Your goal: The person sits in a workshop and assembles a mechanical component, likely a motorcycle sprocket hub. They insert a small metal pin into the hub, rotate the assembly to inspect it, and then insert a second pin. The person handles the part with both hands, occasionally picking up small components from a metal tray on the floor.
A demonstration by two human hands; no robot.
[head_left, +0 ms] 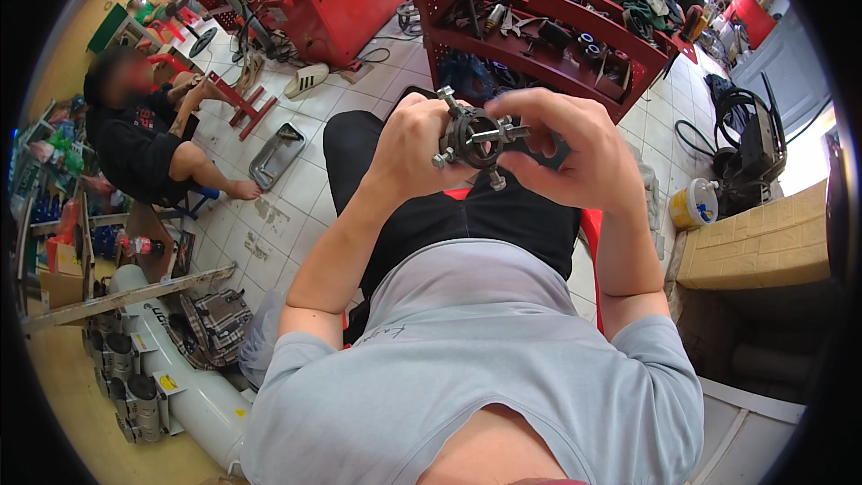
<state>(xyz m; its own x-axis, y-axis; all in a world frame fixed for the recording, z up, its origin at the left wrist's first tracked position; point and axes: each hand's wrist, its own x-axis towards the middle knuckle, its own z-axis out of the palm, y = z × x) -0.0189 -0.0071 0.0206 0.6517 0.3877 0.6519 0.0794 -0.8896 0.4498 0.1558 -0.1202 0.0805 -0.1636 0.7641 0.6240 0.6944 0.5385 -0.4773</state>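
A dark metal ring clamp [485, 151] with several bolts sticking outward is held up above my lap. My left hand [415, 145] is closed around its left side, fingers folded behind the ring. A shiny bolt [500, 135] runs across the ring's opening toward the right. Beside that bolt is my right hand [567, 144], its thumb and index finger spread apart, the index fingertip close to the ring's upper edge. Whether that fingertip touches the metal is hard to tell. The other right fingers curl partly out of sight behind.
A red tool cart [539, 40] full of tools stands ahead. At left a seated person [144, 130] is near a metal tray [277, 157] on the tiled floor. A white bucket [693, 205] and a yellow padded bench [763, 238] are at right; a white cylinder [175, 355] lies lower left.
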